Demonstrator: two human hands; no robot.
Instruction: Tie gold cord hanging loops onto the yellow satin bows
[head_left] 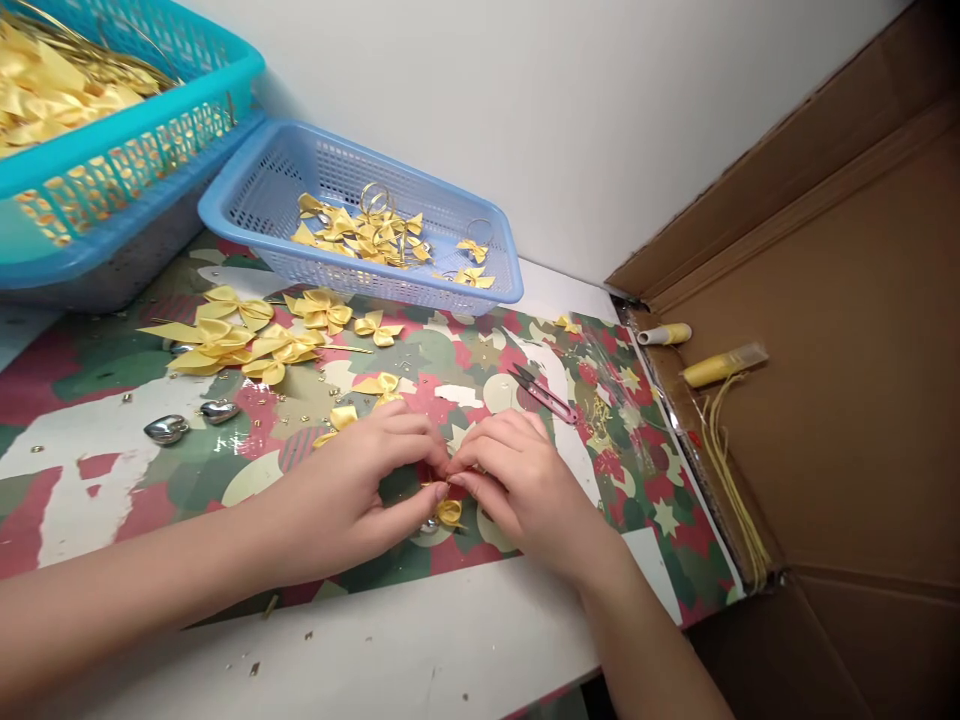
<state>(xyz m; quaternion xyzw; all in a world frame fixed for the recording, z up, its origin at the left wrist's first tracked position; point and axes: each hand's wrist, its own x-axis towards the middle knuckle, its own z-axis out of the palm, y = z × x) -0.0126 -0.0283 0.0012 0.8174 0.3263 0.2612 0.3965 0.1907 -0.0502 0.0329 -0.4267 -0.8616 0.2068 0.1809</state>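
Note:
My left hand [379,475] and my right hand [521,480] meet over the table, thumbs and fingers pinched together fingertip to fingertip. Just under them shows a small yellow ribbon bow [450,513] with a silver heart [430,526] beside it. The fingers appear to pinch a thin tie at the top of this bow, mostly hidden by the fingertips. Behind my left hand lie two more yellow bows, partly covered by it. Two loose silver hearts [166,429] rest further left.
Several yellow bows [285,345] lie on the patterned sheet. A blue basket [360,265] holds finished-looking bows with gold rings; a turquoise basket [247,75] is heaped with ribbon. Small scissors [544,393] lie beyond my right hand. Cardboard [825,380] walls the right side, with yellow cords [731,490].

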